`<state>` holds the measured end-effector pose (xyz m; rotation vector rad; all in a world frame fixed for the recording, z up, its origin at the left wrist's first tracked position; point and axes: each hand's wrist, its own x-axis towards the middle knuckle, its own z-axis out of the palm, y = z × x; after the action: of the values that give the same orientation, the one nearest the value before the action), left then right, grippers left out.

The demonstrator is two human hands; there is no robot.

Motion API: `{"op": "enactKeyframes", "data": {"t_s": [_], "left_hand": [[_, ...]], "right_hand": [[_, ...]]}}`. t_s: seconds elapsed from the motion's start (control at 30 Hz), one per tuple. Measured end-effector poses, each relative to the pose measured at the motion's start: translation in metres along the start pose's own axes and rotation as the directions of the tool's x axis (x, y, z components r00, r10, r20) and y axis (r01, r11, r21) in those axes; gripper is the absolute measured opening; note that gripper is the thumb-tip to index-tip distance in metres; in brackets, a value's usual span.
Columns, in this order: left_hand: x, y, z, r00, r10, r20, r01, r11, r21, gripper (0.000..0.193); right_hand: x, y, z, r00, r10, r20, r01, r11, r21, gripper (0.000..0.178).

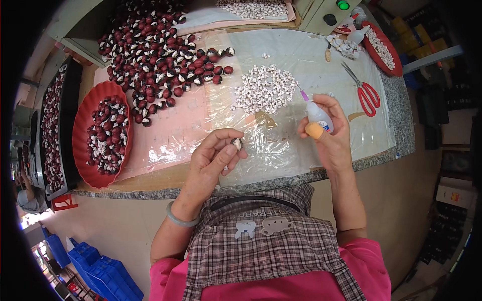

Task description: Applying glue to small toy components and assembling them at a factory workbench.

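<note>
Near the table's front edge, my left hand [216, 154] pinches a small round piece [236, 143], dark with a pale patch, between thumb and fingertips. To its right my right hand [329, 133] is wrapped round a small white glue bottle [320, 116] with a purple needle tip. The bottle tilts so the tip points up and left. An orange cover [315, 131] sits on the thumb of that hand. Just beyond both hands lies a loose pile of small white pieces with dark marks [266, 88]. A large heap of dark red, black and white round pieces [165, 65] spreads at the far left.
A red scalloped tray [80, 135] of mixed pieces stands at left, beside a long black tray [73, 165]. Red-handled scissors [369, 98] lie at right, near a red dish [389, 65] of white pieces. A metal housing [321, 17] with a green light borders the back.
</note>
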<state>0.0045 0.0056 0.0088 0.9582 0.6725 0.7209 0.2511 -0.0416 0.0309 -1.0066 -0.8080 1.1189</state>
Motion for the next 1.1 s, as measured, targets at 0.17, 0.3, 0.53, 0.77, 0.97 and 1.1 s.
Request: {"op": "enactKeyframes", "data": {"t_s": [0.17,0.3,0.53,0.77,0.97,1.1], "left_hand": [[0.001,0.0,-0.001,1.0,-0.008,-0.008,0.008,1.0,0.025,0.029],[0.001,-0.001,-0.002,1.0,-0.01,0.002,0.01,0.998,0.063,0.029],[0.001,-0.001,-0.002,0.999,-0.037,-0.007,0.037,0.997,0.07,0.029],[0.001,0.0,-0.003,0.999,-0.029,0.017,0.027,0.996,0.086,0.03],[0.0,0.0,-0.001,0.998,-0.056,0.012,0.054,0.994,0.094,0.03],[0.0,0.003,0.011,0.999,-0.036,0.008,0.035,0.995,0.088,0.031]], "right_hand": [[0.012,0.008,-0.01,0.982,0.185,-0.032,-0.188,0.969,-0.161,0.037],[0.026,0.011,-0.008,0.994,0.059,-0.094,-0.104,0.794,-0.6,0.023],[0.036,0.013,0.005,0.979,-0.139,0.149,0.182,0.274,-0.944,0.017],[0.041,0.013,0.001,0.965,-0.14,0.221,0.249,0.227,-0.942,0.018],[0.026,0.007,0.008,0.947,0.316,-0.062,-0.298,0.785,-0.543,0.011],[0.011,0.008,0.021,0.935,0.35,0.063,-0.331,0.921,-0.205,0.014]]}}
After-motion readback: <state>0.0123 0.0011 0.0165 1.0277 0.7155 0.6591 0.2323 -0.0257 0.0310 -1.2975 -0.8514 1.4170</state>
